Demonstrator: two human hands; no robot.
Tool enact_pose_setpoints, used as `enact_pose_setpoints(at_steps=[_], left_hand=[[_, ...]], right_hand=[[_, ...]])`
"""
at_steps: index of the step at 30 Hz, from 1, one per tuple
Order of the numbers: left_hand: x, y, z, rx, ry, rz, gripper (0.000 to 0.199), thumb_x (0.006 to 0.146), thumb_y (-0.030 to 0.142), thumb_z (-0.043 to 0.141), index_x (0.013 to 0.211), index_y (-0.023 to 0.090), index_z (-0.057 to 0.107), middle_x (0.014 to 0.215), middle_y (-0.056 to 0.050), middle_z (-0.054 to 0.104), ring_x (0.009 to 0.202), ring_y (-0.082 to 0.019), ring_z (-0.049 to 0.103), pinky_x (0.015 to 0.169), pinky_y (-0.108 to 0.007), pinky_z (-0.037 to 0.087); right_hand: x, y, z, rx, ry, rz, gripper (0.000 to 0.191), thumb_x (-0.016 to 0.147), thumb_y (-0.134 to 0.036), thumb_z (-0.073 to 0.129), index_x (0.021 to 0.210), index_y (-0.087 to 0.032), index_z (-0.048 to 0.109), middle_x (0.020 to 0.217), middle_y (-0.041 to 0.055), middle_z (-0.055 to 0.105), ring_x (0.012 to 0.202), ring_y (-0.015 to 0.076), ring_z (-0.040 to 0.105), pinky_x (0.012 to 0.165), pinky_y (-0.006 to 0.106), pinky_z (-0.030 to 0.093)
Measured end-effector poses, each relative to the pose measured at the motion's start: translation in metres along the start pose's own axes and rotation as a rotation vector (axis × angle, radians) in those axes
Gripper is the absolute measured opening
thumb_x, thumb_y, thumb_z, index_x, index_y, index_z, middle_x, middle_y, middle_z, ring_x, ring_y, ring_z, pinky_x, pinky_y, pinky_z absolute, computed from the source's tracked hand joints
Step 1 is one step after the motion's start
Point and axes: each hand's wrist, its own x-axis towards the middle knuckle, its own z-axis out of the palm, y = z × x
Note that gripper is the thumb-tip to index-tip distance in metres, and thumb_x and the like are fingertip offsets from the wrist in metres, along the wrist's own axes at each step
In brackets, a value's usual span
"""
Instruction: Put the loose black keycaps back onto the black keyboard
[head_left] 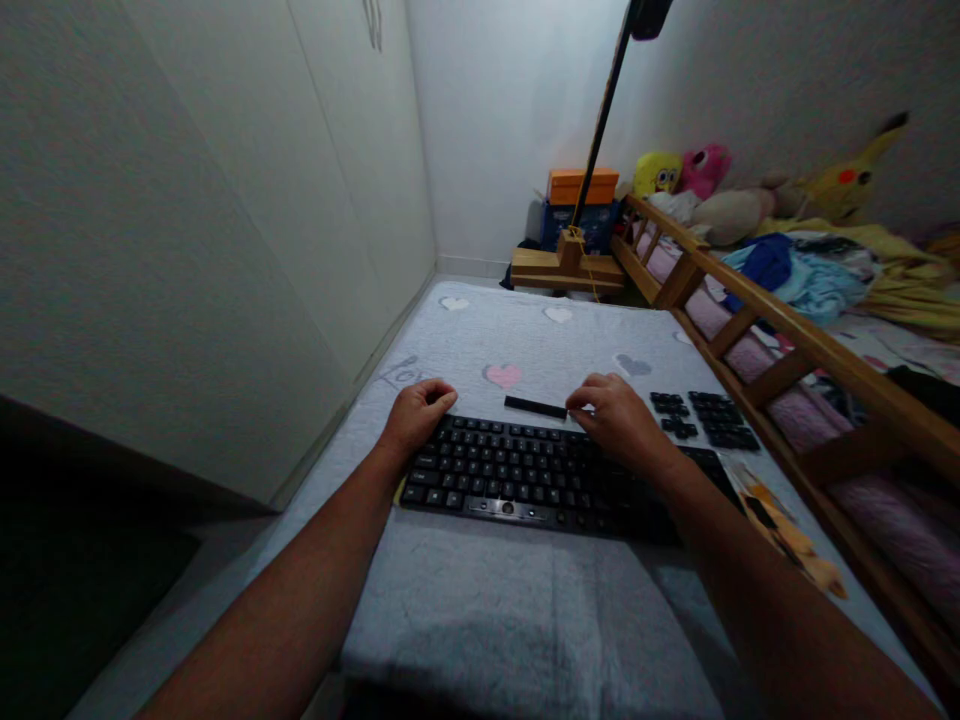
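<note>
Head view: one person's two bare arms reach forward over a mattress (525, 600) covered by a pale grey blanket with heart prints.
Keyboard (540, 478): one, black, lying flat across the middle of the mattress, its long side facing the person, so both hands can work on it from above.
Left hand (415, 415): rests on the keyboard's far left corner, fingers curled together over the edge, seemingly steadying it; it does not clamp anything I can make out.
Right hand (619, 420): lies over the keyboard's far right part, fingertips bunched together just beside the bar; whether they pinch it, I cannot tell.
Bar (535, 406): one, thin, black, flat on the blanket just beyond the keyboard's far edge, between the hands.
Loose keys (705, 418): laid in tidy rows near the mattress's right edge, apart from the keyboard; too small to count.
Hearts in sight: about five.
Bed rail (787, 330): one, wooden, along the right edge.
Plush toys (705, 170): at least four, on the bed beyond.
</note>
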Motion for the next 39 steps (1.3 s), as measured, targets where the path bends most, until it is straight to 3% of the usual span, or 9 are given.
enact_pose_setpoints(at_steps=[7, 13, 28, 35, 39], left_hand=[[0.001, -0.006, 0.002, -0.019, 0.007, 0.006, 0.025, 0.074, 0.043, 0.066, 0.076, 0.018, 0.069, 0.075, -0.002, 0.07, 0.074, -0.019, 0.063, 0.074, -0.031, 0.047], [0.0, -0.004, 0.002, -0.028, 0.007, 0.003, 0.024, 0.074, 0.041, 0.067, 0.075, 0.018, 0.069, 0.073, -0.001, 0.069, 0.072, -0.018, 0.062, 0.072, -0.03, 0.047], [-0.001, -0.002, 0.002, -0.042, 0.006, -0.002, 0.022, 0.073, 0.04, 0.067, 0.073, 0.018, 0.068, 0.07, -0.001, 0.068, 0.068, -0.017, 0.062, 0.069, -0.03, 0.047], [-0.002, -0.001, 0.001, -0.038, 0.02, -0.003, 0.023, 0.073, 0.04, 0.067, 0.074, 0.018, 0.069, 0.072, -0.001, 0.069, 0.07, -0.018, 0.063, 0.071, -0.03, 0.048], [-0.002, -0.001, 0.001, -0.035, 0.025, -0.001, 0.023, 0.073, 0.041, 0.067, 0.075, 0.018, 0.069, 0.072, -0.002, 0.069, 0.07, -0.018, 0.063, 0.071, -0.031, 0.048]], right_hand=[[0.034, -0.006, 0.034, -0.103, -0.213, -0.002, 0.017, 0.087, -0.017, 0.062, 0.092, -0.02, 0.079, 0.097, 0.0086, 0.072, 0.093, 0.0231, 0.059, 0.082, 0.032, 0.041], [0.043, -0.001, 0.044, -0.109, -0.236, 0.016, 0.02, 0.084, -0.019, 0.065, 0.101, -0.019, 0.077, 0.103, 0.0095, 0.072, 0.097, 0.0243, 0.059, 0.083, 0.032, 0.041], [0.046, -0.001, 0.053, -0.04, -0.213, 0.061, 0.027, 0.08, -0.012, 0.058, 0.099, -0.018, 0.076, 0.099, 0.0094, 0.075, 0.096, 0.0239, 0.062, 0.084, 0.031, 0.042], [0.043, -0.006, 0.039, 0.057, -0.155, 0.082, 0.025, 0.079, -0.014, 0.059, 0.099, -0.018, 0.073, 0.095, 0.008, 0.075, 0.089, 0.0204, 0.065, 0.08, 0.028, 0.045], [0.029, -0.009, 0.024, 0.352, -0.08, 0.127, 0.02, 0.079, -0.019, 0.06, 0.097, -0.019, 0.07, 0.088, 0.0037, 0.071, 0.077, 0.0152, 0.063, 0.069, 0.024, 0.045]])
